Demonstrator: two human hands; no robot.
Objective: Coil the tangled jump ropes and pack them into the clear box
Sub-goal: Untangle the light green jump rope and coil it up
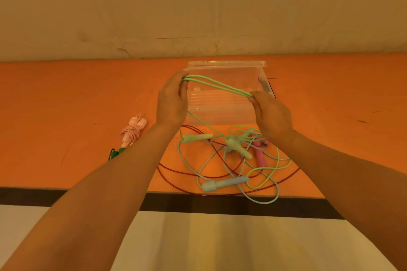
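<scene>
**Green rope stretched between two hands, above the box**

Here the orange table (66, 94) fills the middle band of the frame, with a pale wall above it. At centre, toward the table's far edge, sits the clear box (224, 68), open at the top and holding no rope that can be seen.

In front of the box both hands are raised. The left hand (172, 100) has its fingers curled round one end of a bundle of green rope (218, 86); the right hand (272, 112) pinches the other end between fingertips and thumb. The loops run as a long, narrow hank from upper left down to lower right, directly over the box, so its long axis lies roughly along the box's width. A loose strand drops from the left hand toward the tangle (237, 160) at lower centre, where green, blue and pink handles and a red cord cross. That trailing strand probably needs gathering first.

At left of centre lies a pink rope (132, 131), already coiled, not boxed.
</scene>
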